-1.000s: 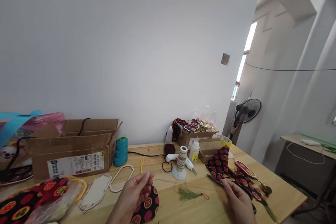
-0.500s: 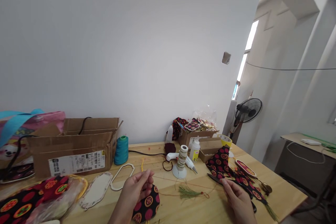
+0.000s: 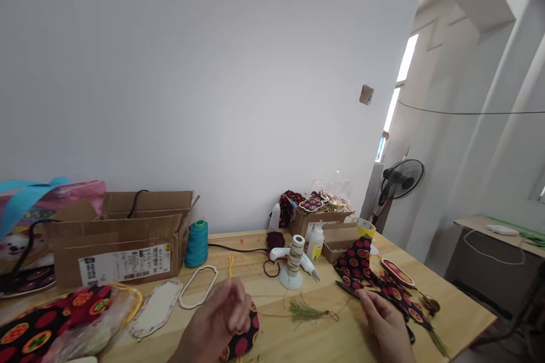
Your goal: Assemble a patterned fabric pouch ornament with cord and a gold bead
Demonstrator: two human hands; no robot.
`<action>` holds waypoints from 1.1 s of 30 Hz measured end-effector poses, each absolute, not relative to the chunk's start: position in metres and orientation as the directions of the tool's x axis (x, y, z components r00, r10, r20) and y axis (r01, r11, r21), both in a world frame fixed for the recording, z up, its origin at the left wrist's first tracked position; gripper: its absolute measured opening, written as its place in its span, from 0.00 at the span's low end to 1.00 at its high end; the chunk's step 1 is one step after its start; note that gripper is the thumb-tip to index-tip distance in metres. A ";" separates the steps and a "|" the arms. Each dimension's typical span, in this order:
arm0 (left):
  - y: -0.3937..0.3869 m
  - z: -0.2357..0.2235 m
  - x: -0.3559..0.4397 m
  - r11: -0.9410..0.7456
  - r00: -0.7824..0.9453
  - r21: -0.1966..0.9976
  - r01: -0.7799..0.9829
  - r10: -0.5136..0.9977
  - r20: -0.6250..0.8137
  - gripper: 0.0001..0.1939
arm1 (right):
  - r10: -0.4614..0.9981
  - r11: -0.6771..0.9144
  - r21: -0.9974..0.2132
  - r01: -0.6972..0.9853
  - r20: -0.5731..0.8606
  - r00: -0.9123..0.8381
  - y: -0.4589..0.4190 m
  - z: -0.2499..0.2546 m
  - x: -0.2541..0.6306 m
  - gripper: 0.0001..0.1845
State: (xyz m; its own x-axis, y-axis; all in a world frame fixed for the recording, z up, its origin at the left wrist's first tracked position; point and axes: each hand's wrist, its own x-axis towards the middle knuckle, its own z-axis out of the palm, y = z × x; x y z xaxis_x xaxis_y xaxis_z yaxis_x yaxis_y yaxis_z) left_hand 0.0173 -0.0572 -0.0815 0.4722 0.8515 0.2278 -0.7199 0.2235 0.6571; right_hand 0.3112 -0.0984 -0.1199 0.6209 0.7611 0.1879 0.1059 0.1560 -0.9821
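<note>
My left hand [image 3: 223,317], blurred, is raised over the table with its fingers curled in, beside a faint red thread [image 3: 272,315]. Below it lies a round black patterned fabric piece [image 3: 244,340], partly covered by the hand. My right hand [image 3: 383,317] pinches thumb against forefinger; the thread at its fingertips is very faint. Close behind those fingers are dark scissors [image 3: 347,289], the middle hidden by the hand. Between my hands a green tassel [image 3: 306,311] with a red loop lies on the wood.
Along the back stand a cardboard box [image 3: 123,249], a teal thread cone [image 3: 196,244], a cord spool [image 3: 294,258], a white glue gun [image 3: 306,266], a glue bottle [image 3: 315,243] and a filled box [image 3: 319,218]. Patterned fabric [image 3: 355,261] lies right; pale frames [image 3: 157,309] lie left.
My left hand has turned and curled its fingers, shifting slightly down. The thread that stretched between both hands is now barely visible. My right hand has hardly moved.
</note>
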 end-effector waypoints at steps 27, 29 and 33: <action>-0.033 -0.104 0.025 -0.467 0.177 0.665 0.583 0.871 0.457 0.07 | 0.793 0.155 -0.987 0.051 0.155 0.589 -0.096 -0.126 0.316 0.16; -0.033 -0.105 0.025 -0.459 0.204 0.638 0.618 0.878 0.434 0.07 | 0.788 0.162 -0.985 0.053 0.161 0.595 -0.097 -0.124 0.315 0.16; -0.035 -0.107 0.029 -0.447 0.239 0.598 0.666 0.887 0.396 0.07 | 0.777 0.175 -0.984 0.040 0.163 0.608 -0.098 -0.121 0.312 0.16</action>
